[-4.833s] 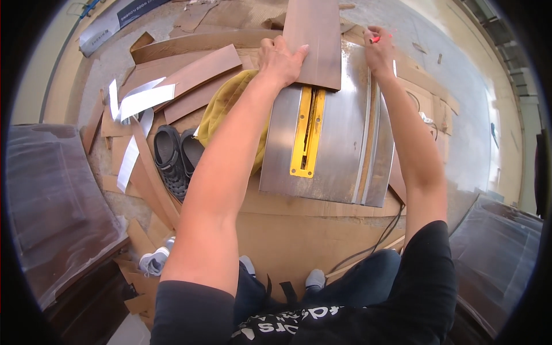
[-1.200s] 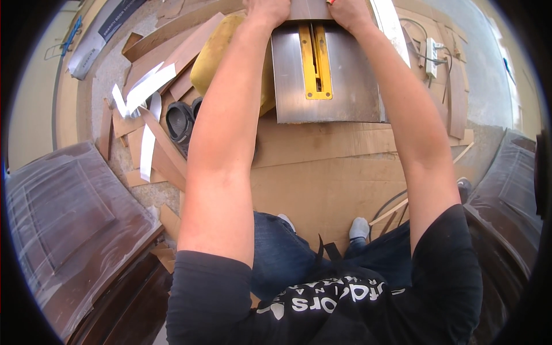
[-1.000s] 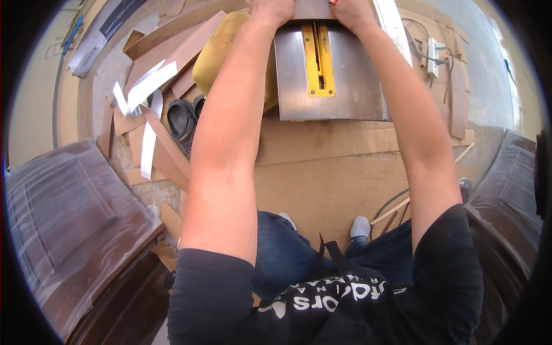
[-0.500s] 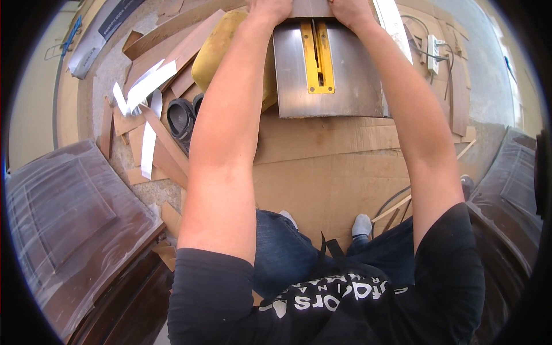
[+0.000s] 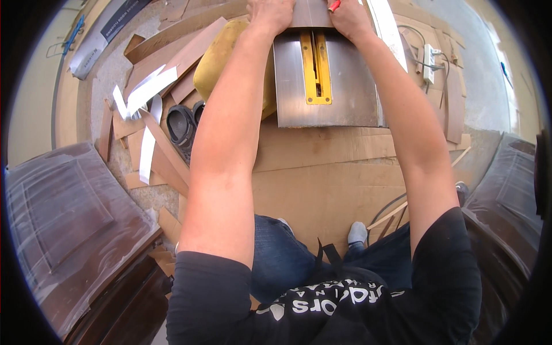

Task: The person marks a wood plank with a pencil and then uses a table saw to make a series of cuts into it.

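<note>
A small table saw (image 5: 351, 86) with a bare metal top and a yellow slotted insert (image 5: 316, 75) stands before me at the top of the view. Across its far part lies a wood plank (image 5: 310, 16), its near edge just beyond the insert. My left hand (image 5: 271, 14) is closed on the plank's left side. On the right side my right hand (image 5: 351, 18) grips it too, and a red pencil-like tip (image 5: 334, 6) shows by its fingers. Fingertips of both hands are partly hidden, and the plank's far end is out of view.
Yellow plastic container (image 5: 221, 63) left of the saw, black shoes (image 5: 181, 123) nearby. Wood offcuts and white strips (image 5: 148, 92) litter the left floor. A power strip (image 5: 429, 63) with cords lies right. Cardboard (image 5: 322, 190) covers the floor; film-wrapped dark furniture (image 5: 63, 207) flanks me.
The saw, plank and both hands sit slightly lower in the picture, so more of the hands and plank shows. The red tip at my right hand has come into view.
</note>
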Motion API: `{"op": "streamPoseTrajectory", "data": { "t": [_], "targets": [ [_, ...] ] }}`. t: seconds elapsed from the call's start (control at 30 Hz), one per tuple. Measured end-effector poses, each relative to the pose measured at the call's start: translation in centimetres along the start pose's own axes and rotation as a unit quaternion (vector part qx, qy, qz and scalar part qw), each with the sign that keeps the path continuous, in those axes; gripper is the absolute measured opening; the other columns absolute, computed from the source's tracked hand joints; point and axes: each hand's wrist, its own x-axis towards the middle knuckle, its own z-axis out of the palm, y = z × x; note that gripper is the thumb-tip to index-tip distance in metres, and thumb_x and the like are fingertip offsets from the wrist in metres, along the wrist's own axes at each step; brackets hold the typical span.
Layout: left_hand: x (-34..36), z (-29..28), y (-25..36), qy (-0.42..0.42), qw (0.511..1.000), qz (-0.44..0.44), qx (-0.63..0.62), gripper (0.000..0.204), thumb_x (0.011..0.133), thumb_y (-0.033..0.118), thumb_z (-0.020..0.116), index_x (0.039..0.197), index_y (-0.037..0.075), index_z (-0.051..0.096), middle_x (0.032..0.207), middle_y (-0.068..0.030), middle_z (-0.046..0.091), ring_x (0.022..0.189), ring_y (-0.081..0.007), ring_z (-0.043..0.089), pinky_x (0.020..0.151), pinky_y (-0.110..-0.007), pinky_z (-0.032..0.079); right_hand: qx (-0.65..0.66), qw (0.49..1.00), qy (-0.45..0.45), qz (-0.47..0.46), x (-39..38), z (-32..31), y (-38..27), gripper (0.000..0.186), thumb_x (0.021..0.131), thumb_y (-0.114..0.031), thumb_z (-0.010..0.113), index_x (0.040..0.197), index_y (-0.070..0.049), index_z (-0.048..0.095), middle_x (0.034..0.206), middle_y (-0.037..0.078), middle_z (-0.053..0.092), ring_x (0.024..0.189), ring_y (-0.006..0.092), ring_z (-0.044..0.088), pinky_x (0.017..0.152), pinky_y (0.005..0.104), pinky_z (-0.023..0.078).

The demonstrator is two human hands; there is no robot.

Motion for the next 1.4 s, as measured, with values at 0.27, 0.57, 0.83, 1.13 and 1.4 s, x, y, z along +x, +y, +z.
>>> {"op": "streamPoseTrajectory", "data": {
  "t": [0.27,0.57,0.83,1.13,1.4],
  "targets": [
    [-0.9,0.6,0.0,0.027,0.999,-0.033,-0.027,0.074,0.095,0.048,0.063,0.139,-0.009,0.048,0.143,-0.0368,0.045,0.133,-0.0513,0.046,0.116,-0.053,0.038,-0.006,1.0,-0.015,-0.002,-0.6,-0.1,-0.1,0.027,0.104,-0.022,0.047,0.112,-0.004,0.067,0.099,0.028,0.071,0.098,0.0457,0.067,0.087,0.0502,0.054],
    [-1.1,0.4,0.0,0.041,0.998,-0.022,-0.039,0.072,0.096,0.049,0.062,0.136,-0.01,0.051,0.143,-0.0375,0.044,0.135,-0.0514,0.043,0.117,-0.053,0.036,0.005,0.999,-0.021,0.028,-0.7,-0.4,-1.1,0.028,0.104,-0.02,0.048,0.113,-0.004,0.069,0.098,0.028,0.071,0.098,0.0449,0.068,0.086,0.049,0.053],
    [0.3,0.4,-0.1,0.033,0.999,-0.011,-0.023,0.073,0.096,0.051,0.06,0.137,-0.01,0.054,0.142,-0.038,0.047,0.134,-0.0495,0.046,0.117,-0.051,0.036,0.013,0.999,-0.008,0.029,0.0,-0.2,-1.2,0.03,0.104,-0.022,0.048,0.114,-0.003,0.069,0.103,0.027,0.071,0.101,0.0445,0.068,0.088,0.048,0.054],
    [0.0,1.1,-0.3,0.071,0.997,-0.009,-0.02,0.075,0.096,0.051,0.061,0.134,-0.013,0.055,0.142,-0.0391,0.047,0.135,-0.0498,0.046,0.117,-0.052,0.036,-0.007,1.0,-0.01,0.021,-0.3,-0.1,-1.0,0.03,0.104,-0.023,0.047,0.115,-0.004,0.069,0.106,0.027,0.071,0.103,0.0447,0.067,0.09,0.0489,0.054],
    [0.6,1.7,-1.0,0.067,0.998,0.01,-0.005,0.073,0.096,0.049,0.061,0.133,-0.013,0.055,0.141,-0.0409,0.046,0.135,-0.0511,0.044,0.117,-0.053,0.035,-0.007,1.0,-0.021,0.003,-0.3,0.0,-0.8,0.03,0.104,-0.021,0.047,0.115,-0.004,0.069,0.105,0.027,0.071,0.103,0.0449,0.067,0.09,0.0491,0.054]
  ]
}}
